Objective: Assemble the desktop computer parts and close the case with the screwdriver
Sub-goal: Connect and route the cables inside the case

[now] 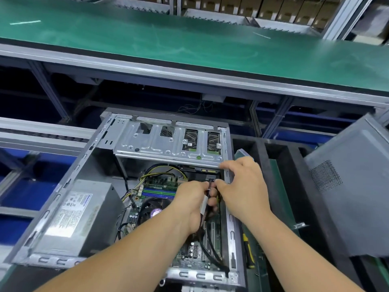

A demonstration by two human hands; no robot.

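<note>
Head view, frame centre: we found the left hand (190,199) and right hand (242,186) both pinching a thin black cable bundle (208,187) over the open grey steel computer case (69,180), apparently to seat its connector; yellow-handled screwdriver (248,248) lay lower right.

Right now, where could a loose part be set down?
The green conveyor belt beyond the open grey computer case looks bare. Inside, left hand and right hand crowd the black cables; a yellow-handled screwdriver lies alongside.

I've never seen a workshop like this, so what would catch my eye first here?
Two bare hands meet mid-frame, the left hand and right hand pinching a cable bundle over the open computer case. A green conveyor belt runs behind; a yellow-handled screwdriver lies right of the case.
</note>
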